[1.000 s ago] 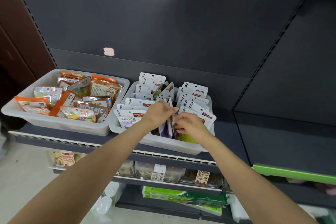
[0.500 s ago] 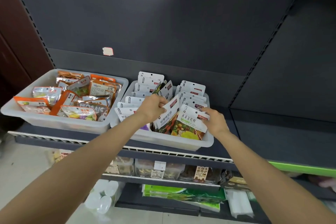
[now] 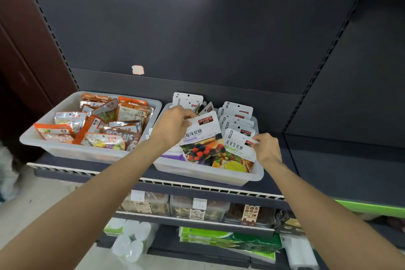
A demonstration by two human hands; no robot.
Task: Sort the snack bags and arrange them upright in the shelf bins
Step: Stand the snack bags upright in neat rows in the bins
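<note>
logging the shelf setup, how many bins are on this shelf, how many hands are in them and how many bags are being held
White shelf bins: 2, the left bin and the right bin
Hands: 2, left hand and right hand, both at the right bin
Held bags: 2, berry bag and star-candy bag
Total: 6

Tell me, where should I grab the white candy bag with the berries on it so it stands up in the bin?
Probably by the flat white header strip at the top of the berry bag, coming from above. That strip is stiff, flat and sticks up clear of the right bin, while the lower part is wedged among other bags. The left hand already pinches its top left corner.
</note>
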